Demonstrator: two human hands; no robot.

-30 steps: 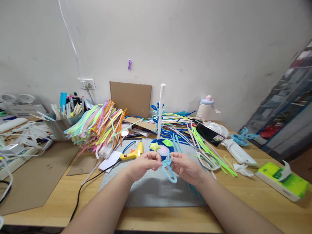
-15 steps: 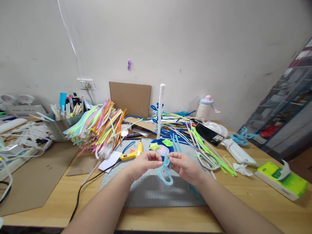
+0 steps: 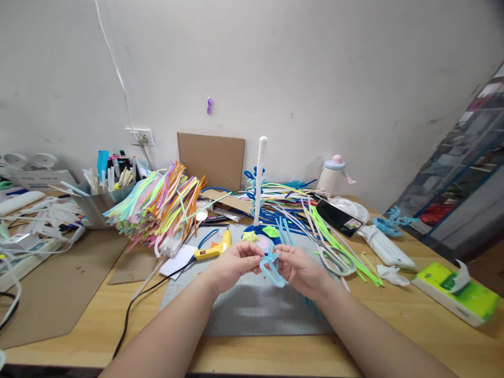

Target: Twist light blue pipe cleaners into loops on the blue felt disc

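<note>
Between both hands is a looped light blue pipe cleaner, held over the grey mat. My left hand pinches it from the left with thumb and fingertips. On its other side my right hand is closed on it, the fingertips near its upper part. Just behind the hands stands a dark blue round base with yellow-green stars, a pink centre and an upright white rod. Curly blue pieces rise beside the rod.
A yellow glue gun lies left of the hands, scissors to the right. Behind are a large pipe cleaner bundle, a phone and a bottle. A green tissue pack sits far right.
The light blue loop has tilted and its lower end has swung up and to the right. Both hands remain closed on it in nearly the same place.
</note>
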